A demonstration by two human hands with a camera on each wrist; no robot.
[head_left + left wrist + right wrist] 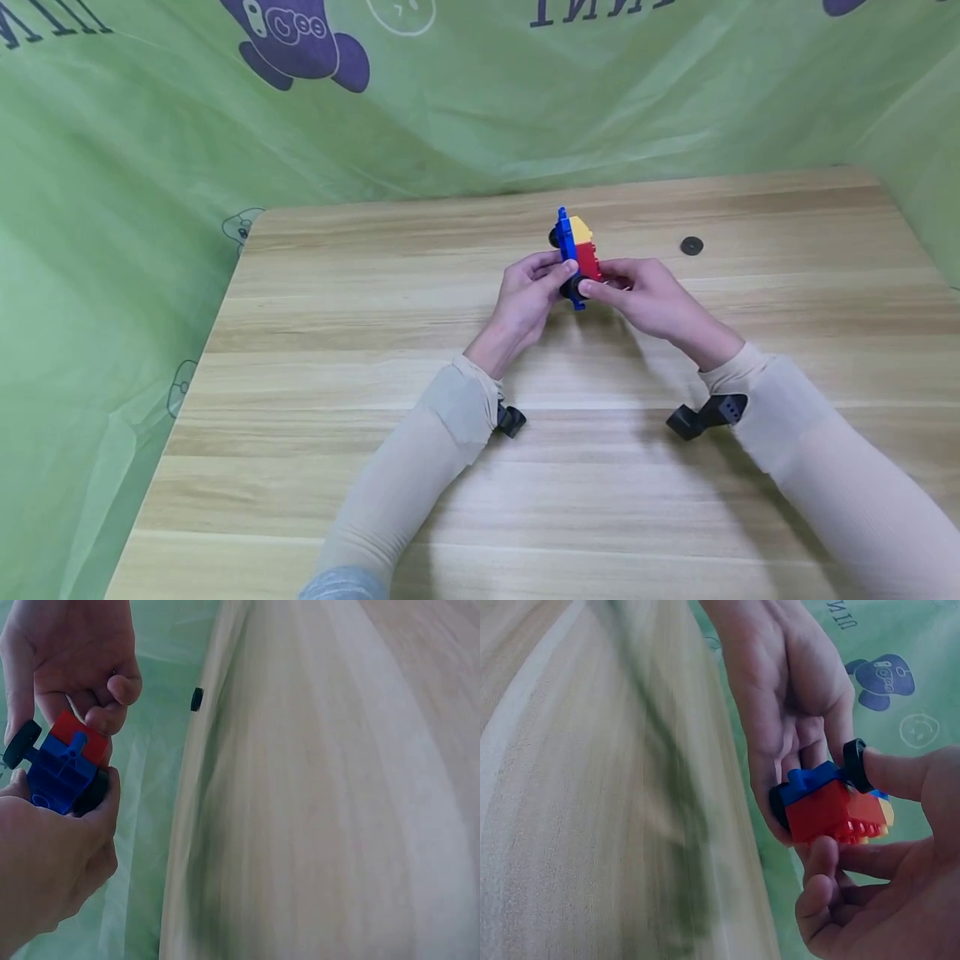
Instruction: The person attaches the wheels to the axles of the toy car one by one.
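A small toy vehicle with a blue base [566,237], a red block [587,260] and a yellow block [580,230] is held above the table between both hands. My left hand [525,298] grips the blue base from the left, thumb on top. With its thumb, my right hand [651,302] presses a black wheel [857,765] at the near end, its other fingers against the red block. The left wrist view shows the blue underside [61,771] and a wheel [22,744] standing out on its axle. Fingers partly hide the far-side wheels.
A loose black disc [692,246] lies on the wooden table [337,333], right of the hands near the back edge. Green printed cloth [450,125] hangs behind the table and at its sides. Black wrist cameras [512,420] hang beneath both sleeves.
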